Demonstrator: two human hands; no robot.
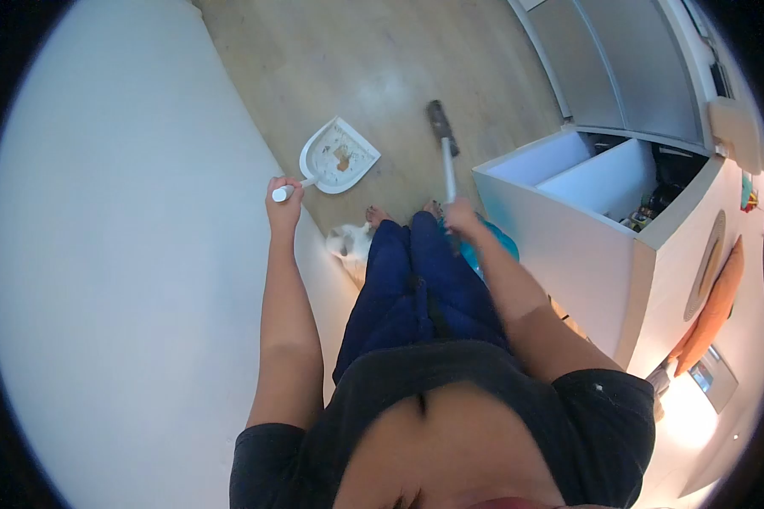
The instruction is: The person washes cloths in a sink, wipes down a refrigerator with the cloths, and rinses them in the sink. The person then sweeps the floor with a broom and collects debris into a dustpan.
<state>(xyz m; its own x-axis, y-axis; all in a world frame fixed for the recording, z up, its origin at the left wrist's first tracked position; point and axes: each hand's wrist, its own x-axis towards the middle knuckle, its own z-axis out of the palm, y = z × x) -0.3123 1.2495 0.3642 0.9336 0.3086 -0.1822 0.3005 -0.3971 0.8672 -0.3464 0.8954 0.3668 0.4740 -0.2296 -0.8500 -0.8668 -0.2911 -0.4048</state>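
My left hand (285, 193) is closed round the white handle of a dustpan (341, 176). The dustpan rests on the floor close to the wall, and bits of brown dirt lie in its pan. My right hand (462, 218) grips the pale handle of a broom (448, 165), slightly blurred. The broom's dark, narrow head is on or just above the floor, to the right of the dustpan and apart from it.
A white and grey cat (348, 244) is by my left foot, against the white wall (144, 212). Something turquoise (492, 246) is partly hidden behind my right forearm. On the right stands a white shelf unit (560, 225) with objects inside; grey sliding doors (586, 64) are beyond.
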